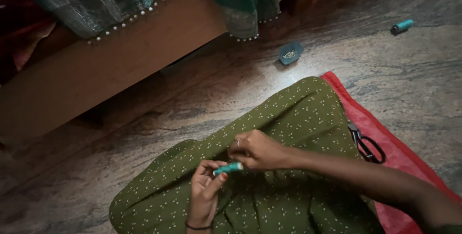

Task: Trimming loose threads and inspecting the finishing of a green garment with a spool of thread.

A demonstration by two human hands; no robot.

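Though dim, teal spool [228, 168] between fingers [217, 176].

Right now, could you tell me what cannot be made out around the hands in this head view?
- Teal spool: whether thread runs from it; too fine, too dim.
- Right hand: its fingertips curl under, so any needle is hidden.
- Left hand: forearm cut off by the bottom edge.
- Small blue tray: contents too small.
- Scissors: blades partly hidden by the green dotted cloth.

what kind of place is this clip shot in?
Likely a room at home, person sitting on the floor doing hand sewing. Cues: the stone floor with a red mat, a wooden bed frame draped with beaded teal fabric, and scissors.
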